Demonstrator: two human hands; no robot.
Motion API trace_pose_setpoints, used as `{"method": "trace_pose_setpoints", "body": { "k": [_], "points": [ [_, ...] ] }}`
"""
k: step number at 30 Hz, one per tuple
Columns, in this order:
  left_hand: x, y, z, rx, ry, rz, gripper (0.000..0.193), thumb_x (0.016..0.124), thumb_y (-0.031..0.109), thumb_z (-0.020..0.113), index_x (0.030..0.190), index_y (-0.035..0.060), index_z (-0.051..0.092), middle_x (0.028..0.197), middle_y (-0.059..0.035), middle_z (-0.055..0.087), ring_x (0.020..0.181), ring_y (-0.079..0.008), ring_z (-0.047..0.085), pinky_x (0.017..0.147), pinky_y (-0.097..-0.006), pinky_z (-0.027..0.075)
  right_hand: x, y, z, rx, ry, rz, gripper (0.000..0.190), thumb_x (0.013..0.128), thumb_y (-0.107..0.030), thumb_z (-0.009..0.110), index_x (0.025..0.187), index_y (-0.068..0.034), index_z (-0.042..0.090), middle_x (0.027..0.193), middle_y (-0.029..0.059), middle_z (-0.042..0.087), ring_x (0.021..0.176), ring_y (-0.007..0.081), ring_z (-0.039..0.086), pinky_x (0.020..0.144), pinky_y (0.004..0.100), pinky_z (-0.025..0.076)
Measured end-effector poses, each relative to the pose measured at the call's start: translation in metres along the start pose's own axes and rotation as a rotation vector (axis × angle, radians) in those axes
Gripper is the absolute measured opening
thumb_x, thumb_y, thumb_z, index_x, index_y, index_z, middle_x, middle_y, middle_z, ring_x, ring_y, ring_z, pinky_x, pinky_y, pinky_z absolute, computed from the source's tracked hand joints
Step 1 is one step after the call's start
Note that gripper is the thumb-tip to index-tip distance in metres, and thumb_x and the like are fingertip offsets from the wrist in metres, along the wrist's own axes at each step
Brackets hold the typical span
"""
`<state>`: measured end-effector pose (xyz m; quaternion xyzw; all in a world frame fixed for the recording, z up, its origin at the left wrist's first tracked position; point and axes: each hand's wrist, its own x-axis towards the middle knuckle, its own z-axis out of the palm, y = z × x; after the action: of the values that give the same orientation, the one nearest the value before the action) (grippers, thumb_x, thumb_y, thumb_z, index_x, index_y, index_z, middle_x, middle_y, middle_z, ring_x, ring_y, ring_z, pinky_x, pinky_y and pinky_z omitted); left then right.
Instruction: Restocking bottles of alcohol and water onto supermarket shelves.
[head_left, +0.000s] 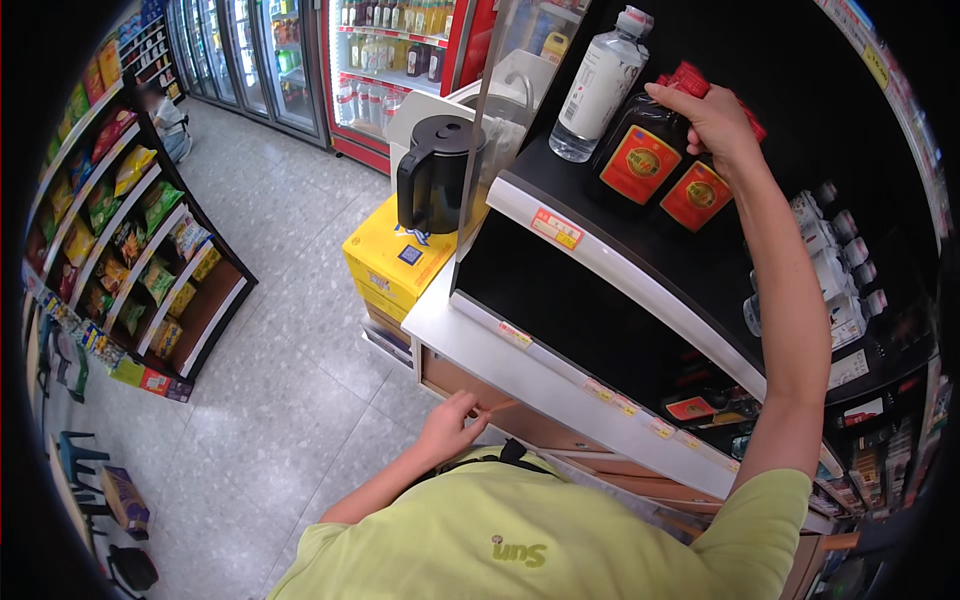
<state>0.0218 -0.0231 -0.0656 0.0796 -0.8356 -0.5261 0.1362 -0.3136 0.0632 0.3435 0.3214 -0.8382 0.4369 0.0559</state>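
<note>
My right hand (716, 124) is on the red-capped necks of dark glass bottles on the upper black shelf. One dark bottle with a red and gold label (640, 165) stands at its left, and a second such bottle (696, 195) is under the hand. Beside them, to the left, stands a clear bottle with a white label (600, 86). My left hand (454, 425) is low near my waist, in front of the white counter ledge (480, 330), its fingers curled around or against a thin orange-brown item (501, 406); whether it holds this is unclear.
A black electric kettle (437, 172) stands on a yellow carton (397, 259) left of the shelf. Small clear bottles (832, 255) stand further right. Across the tiled floor is a snack rack (142, 240); a person (166, 124) crouches beyond it, near drinks fridges (390, 67).
</note>
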Motion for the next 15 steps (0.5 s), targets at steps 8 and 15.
{"method": "trace_pose_setpoints", "body": {
  "k": [8,15],
  "points": [
    [-0.001,0.001,0.0,-0.003,0.001,0.003,0.018,0.09,0.022,0.07,0.096,0.0052,0.065,0.093,-0.0123,0.064,0.08,-0.0304,0.067,0.067,-0.04,0.053,0.001,0.004,0.0,-0.03,0.044,-0.064,0.052,0.075,-0.038,0.088,0.101,0.002,0.067,0.067,-0.0001,0.059,0.048,0.0049,0.053,0.043,0.02,0.047],
    [-0.006,0.006,0.004,-0.029,-0.004,-0.002,0.018,0.089,0.021,0.07,0.095,0.0042,0.065,0.089,-0.0133,0.062,0.08,-0.0318,0.066,0.066,-0.0408,0.052,-0.029,0.013,0.0,0.055,0.226,-0.209,0.071,0.08,-0.034,0.085,0.131,0.005,0.055,0.108,0.013,0.068,0.061,0.0082,0.064,0.052,0.0219,0.054]
  ]
}}
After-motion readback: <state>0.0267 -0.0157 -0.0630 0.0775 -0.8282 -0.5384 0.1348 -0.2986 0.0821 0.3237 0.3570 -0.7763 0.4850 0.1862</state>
